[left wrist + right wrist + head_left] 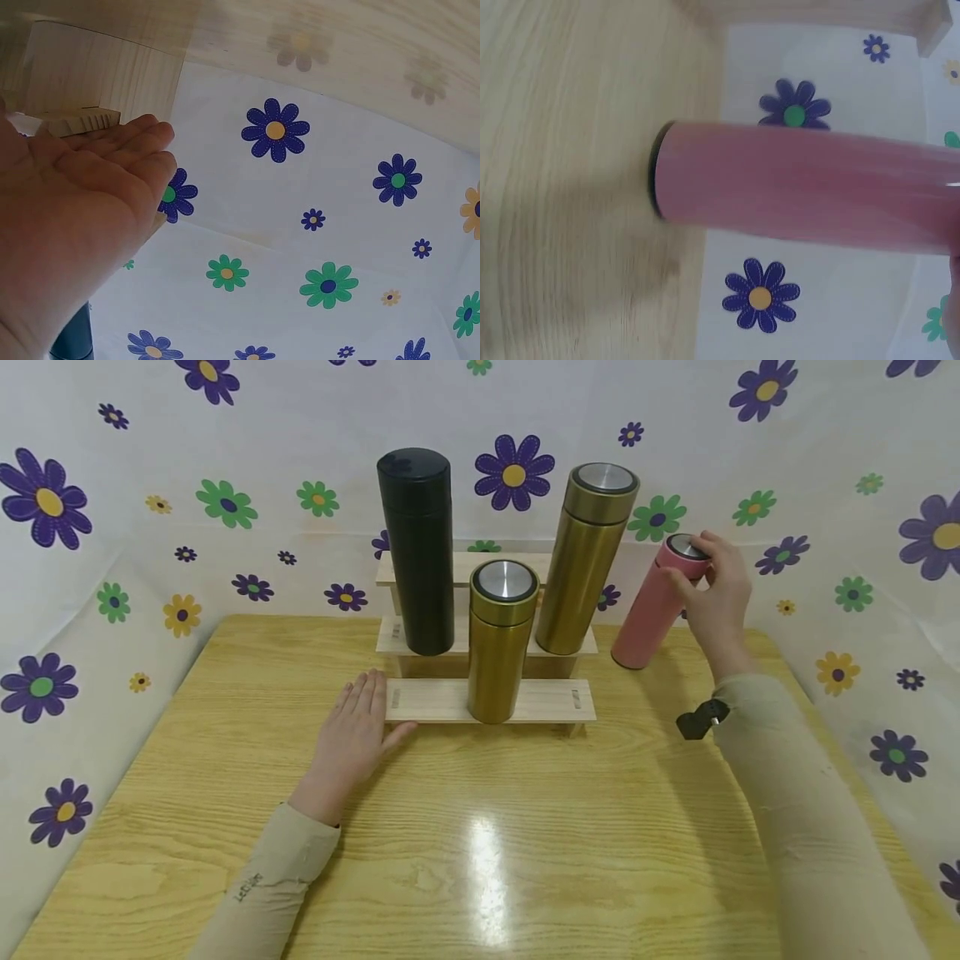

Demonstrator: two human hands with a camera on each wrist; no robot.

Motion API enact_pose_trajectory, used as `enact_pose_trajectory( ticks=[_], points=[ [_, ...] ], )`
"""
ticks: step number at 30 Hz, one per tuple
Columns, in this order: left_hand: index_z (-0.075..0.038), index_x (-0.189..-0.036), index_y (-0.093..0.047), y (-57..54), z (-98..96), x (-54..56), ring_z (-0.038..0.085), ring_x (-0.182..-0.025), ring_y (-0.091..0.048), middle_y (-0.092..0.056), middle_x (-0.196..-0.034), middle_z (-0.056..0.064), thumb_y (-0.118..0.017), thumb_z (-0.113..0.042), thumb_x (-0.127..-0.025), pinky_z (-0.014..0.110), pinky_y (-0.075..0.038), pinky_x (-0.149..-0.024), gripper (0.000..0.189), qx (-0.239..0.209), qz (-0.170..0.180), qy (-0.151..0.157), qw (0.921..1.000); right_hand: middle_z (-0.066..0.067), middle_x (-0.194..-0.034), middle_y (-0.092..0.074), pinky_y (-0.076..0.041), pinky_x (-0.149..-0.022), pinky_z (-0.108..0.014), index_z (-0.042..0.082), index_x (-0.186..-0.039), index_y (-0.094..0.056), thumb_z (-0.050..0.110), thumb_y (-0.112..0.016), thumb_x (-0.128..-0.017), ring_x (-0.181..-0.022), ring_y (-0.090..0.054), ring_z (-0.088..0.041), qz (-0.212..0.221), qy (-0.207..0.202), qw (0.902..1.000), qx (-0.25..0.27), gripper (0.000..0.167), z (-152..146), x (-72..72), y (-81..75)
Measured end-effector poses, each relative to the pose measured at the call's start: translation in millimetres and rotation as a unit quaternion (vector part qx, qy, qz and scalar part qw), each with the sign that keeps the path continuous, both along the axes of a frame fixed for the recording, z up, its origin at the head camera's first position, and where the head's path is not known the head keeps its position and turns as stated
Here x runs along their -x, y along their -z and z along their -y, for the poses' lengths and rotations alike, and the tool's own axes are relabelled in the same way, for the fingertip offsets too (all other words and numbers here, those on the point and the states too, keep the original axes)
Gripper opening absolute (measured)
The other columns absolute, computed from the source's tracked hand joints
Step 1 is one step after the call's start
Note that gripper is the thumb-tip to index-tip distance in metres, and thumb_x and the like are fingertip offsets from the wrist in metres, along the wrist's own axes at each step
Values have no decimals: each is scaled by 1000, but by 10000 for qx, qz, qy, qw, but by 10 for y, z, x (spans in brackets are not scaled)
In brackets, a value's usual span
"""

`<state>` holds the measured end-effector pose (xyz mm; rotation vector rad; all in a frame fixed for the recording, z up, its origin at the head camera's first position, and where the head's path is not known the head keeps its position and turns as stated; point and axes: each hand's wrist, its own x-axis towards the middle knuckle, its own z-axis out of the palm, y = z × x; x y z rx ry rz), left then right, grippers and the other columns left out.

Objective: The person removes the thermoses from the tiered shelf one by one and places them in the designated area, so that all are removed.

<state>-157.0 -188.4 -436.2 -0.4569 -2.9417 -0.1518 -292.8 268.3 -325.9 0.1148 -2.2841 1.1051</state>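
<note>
My right hand (722, 589) grips a pink thermos bottle (651, 610) near its silver-topped lid, thumb on one side and fingers on the other. In the right wrist view the pink body (802, 187) lies across the picture; whether its dark-rimmed base touches the table cannot be told. My left hand (356, 727) rests with straight fingers at the left end of the lowest step of a wooden stepped rack (431, 700). On that step stands a shorter gold thermos (497, 668). A tall black thermos (420, 560) and a tall gold thermos (581, 572) stand on the middle step.
The rack stands on a wood-grain table (420, 860), with its top step (498, 562) at the back. A white cloth (300, 435) with printed flowers hangs behind and along both sides. A black strap end (701, 720) sticks out from the right sleeve (787, 793).
</note>
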Motion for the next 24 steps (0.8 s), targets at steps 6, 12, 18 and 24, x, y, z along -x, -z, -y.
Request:
enact_pose_trajectory(
  ticks=[6, 12, 18, 24],
  points=[
    [10, -148, -17, 2, -3, 3, 39, -141, -19, -20, -153, 26, -38, -61, -96, 46, -11, -117, 90, -54, -5, -2, 10000, 0, -144, -43, -35, -106, -26, 6, -136, -51, 26, -70, -86, -132, -39, -9, -278, -19, 9996, 108, 57, -13, 33, 95],
    [12, -147, -18, -8, -6, -12, 40, -140, -21, -22, -152, 27, -41, -58, -96, 47, -13, -116, 89, -114, -83, 23, 9999, 1, -143, -44, -36, -105, -26, 6, -134, -52, 25, -72, -84, -131, -40, -8, -410, -2, 9987, 314, 56, 8, 52, 113],
    [12, -147, -17, -15, -11, -30, 41, -140, -21, -22, -151, 28, -43, -56, -96, 47, -13, -116, 89, -120, -71, 26, 9999, 0, -143, -44, -36, -106, -26, 7, -134, -52, 21, -72, -84, -132, -39, -8, -400, -37, 9981, 462, 55, 26, 28, 114],
    [12, -146, -18, -14, -43, -36, 40, -140, -20, -22, -151, 28, -43, -56, -96, 47, -12, -116, 88, -172, -34, 22, 9998, -1, -145, -42, -34, -108, -26, 6, -135, -51, 24, -72, -86, -133, -38, -9, -243, 85, 9995, 179, 57, 13, -20, 64]
  ],
)
